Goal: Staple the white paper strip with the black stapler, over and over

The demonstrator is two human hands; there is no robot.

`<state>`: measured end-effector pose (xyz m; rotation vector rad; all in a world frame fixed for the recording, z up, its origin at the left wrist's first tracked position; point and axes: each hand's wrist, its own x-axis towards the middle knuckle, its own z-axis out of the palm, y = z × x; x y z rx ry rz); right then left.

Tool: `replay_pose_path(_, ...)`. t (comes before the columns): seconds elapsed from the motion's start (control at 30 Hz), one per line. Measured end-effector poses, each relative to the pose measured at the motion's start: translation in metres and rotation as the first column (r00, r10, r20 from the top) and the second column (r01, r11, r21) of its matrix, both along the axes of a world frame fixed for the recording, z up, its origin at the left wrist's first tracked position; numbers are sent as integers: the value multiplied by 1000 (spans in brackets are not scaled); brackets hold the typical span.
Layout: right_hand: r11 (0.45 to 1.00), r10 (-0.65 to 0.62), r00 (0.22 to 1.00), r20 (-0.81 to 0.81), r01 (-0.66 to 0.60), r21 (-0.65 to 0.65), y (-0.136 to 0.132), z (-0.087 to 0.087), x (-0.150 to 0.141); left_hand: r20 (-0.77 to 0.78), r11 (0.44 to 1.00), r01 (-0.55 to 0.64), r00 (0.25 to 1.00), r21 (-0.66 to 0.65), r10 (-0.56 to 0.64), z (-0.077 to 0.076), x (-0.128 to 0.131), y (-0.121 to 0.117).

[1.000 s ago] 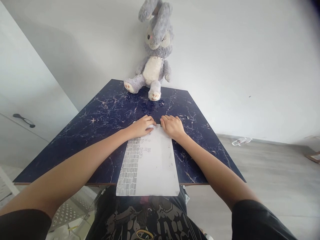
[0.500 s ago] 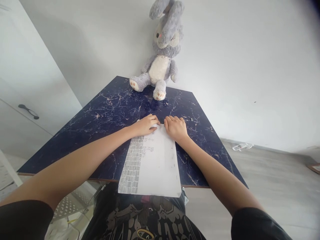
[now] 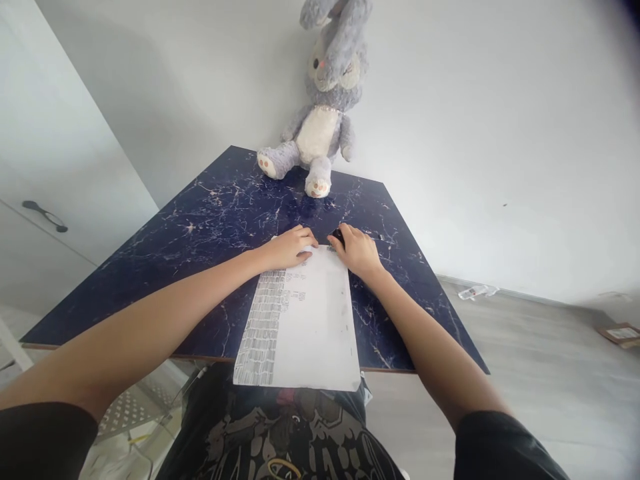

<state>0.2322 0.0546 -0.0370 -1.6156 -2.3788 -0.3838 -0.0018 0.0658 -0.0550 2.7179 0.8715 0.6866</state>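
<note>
A sheet of paper (image 3: 315, 333) with print and a shaded block pattern down its left side lies on the table, its near end hanging past the front edge. My left hand (image 3: 290, 248) holds its upper left part, thumb on the sheet and bent fingers at the far edge. By the upper right corner, my right hand (image 3: 361, 252) is closed around a small black object (image 3: 339, 236). Most of that object is hidden by the fingers, and its kind cannot be made out.
The dark blue marbled table (image 3: 200, 220) stands against the wall. At its back sits a grey plush rabbit (image 3: 317, 133). A tiny item (image 3: 381, 237) lies right of my right hand. Clear plastic (image 3: 477, 292) and a brown piece (image 3: 620, 333) are on the floor.
My right hand has shifted slightly right, off the paper's top edge, and more of the black object now shows in it. My left hand stays on the paper. The view has tilted a little.
</note>
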Motion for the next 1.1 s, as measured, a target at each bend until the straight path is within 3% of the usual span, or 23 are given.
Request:
replay_pose_path(0.17,996,-91,993,-71,90,-20,11,3,18,-11,1000,-3,1000,5,4,0,-2,0)
replay_pose_path(0.33,992,-25,993,-118,10,-127,14,11,39,-82,999,-20,996,49,24,-2,-3,-1)
replay_pose_path(0.4,982,-107,987,-118,86,-167,15,12,46,-129,997,-27,991,73,36,-2,-3,-2)
replay_pose_path(0.5,960,-274,949,-158,261,-101,15,14,48,-185,995,-41,981,92,57,-3,-2,-3)
replay_pose_path(0.6,950,-293,914,-281,312,22,10,18,43,-222,994,-53,972,93,72,-4,-1,-3)
replay_pose_path(0.8,979,-104,883,-457,172,109,-10,28,21,-177,998,-70,982,3,70,-3,-4,-1)
replay_pose_path(0.9,996,-41,890,-455,70,48,-22,29,7,-84,990,-122,990,-77,115,-2,-11,4)
replay_pose_path(0.97,997,67,902,-427,-78,-7,-32,27,-5,-17,977,-193,981,-91,192,-3,-16,10)
replay_pose_path(1.03,968,199,898,-393,-243,-65,-41,24,-19,46,959,-268,961,-95,273,-5,-20,16)
replay_pose_path(1.1,938,256,901,-350,-319,-135,-48,19,-32,84,943,-316,942,-102,324,-6,-22,20)
